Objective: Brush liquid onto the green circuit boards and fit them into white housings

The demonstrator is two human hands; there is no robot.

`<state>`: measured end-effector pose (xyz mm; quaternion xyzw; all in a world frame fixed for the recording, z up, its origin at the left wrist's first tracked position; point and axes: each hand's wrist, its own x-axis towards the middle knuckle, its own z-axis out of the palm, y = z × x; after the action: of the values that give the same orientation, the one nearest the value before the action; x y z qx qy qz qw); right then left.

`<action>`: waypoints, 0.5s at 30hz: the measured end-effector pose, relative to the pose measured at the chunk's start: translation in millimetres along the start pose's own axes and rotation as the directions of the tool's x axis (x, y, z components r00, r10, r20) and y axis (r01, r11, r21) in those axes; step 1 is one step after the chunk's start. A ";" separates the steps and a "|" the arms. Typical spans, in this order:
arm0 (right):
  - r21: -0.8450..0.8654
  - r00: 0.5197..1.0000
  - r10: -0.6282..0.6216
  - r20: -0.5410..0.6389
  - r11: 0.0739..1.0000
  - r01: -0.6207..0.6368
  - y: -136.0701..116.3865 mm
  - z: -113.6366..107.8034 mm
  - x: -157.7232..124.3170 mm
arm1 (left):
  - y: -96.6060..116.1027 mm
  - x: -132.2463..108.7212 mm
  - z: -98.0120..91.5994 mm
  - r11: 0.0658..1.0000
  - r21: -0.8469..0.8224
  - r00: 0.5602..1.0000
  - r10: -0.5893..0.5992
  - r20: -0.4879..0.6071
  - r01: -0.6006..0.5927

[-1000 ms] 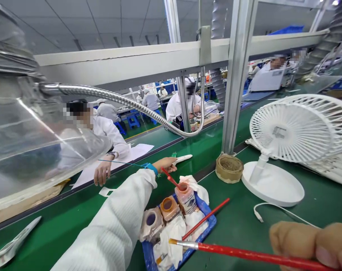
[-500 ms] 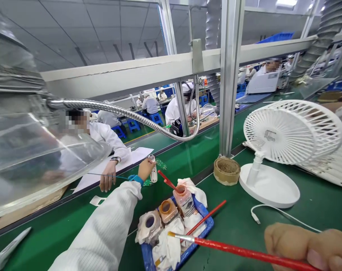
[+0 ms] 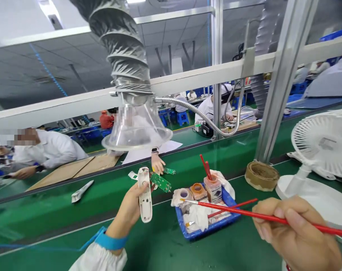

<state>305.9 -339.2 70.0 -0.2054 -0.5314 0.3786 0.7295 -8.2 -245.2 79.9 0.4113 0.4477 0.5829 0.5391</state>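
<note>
My left hand [image 3: 129,206], with a blue wrist strap [image 3: 111,241], grips a long white plastic housing [image 3: 146,205] held upright above the green work surface. A green circuit board [image 3: 161,183] hangs beside the housing's upper part; how it is joined there is hidden. In my right hand [image 3: 296,229] is a red-handled paintbrush [image 3: 233,210], its bristles pointing left over a blue tray [image 3: 197,236]. The tray holds white cloth [image 3: 197,218], an orange-brown jar [image 3: 198,192], a whitish jar [image 3: 184,194], and a pink bottle [image 3: 213,190] with red handles standing in it.
A co-worker's hand [image 3: 158,164] is across the belt, near another green circuit board [image 3: 170,171]. A white plastic part [image 3: 82,192] lies at the left. A clear extraction hood [image 3: 137,131] hangs above. On the right are a tape roll [image 3: 261,175] and a white fan [image 3: 323,146].
My left hand has drawn the white housing and circuit board back from the belt toward me. The view has swung left. The paintbrush stays in my right hand.
</note>
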 end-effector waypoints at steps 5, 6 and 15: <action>-0.020 0.987 -0.126 0.105 0.991 0.129 -12.0 32.9 9.1 | -1.6 -66.2 4.0 0.970 -0.214 0.992 -0.122 -0.007 0.118; -0.026 0.980 -0.172 0.099 0.984 0.175 -14.2 37.5 9.8 | -1.0 -74.4 6.7 0.967 -0.226 0.992 -0.125 -0.015 0.118; -0.048 0.965 -0.246 0.087 0.967 0.251 -9.4 63.4 -4.6 | 2.8 -107.9 11.4 0.990 -0.111 0.996 -0.081 0.043 0.086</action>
<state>249.4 -355.1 96.0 -0.1429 -0.5928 0.2764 0.7428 10.8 -351.9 86.0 0.3722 0.4203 0.5762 0.5940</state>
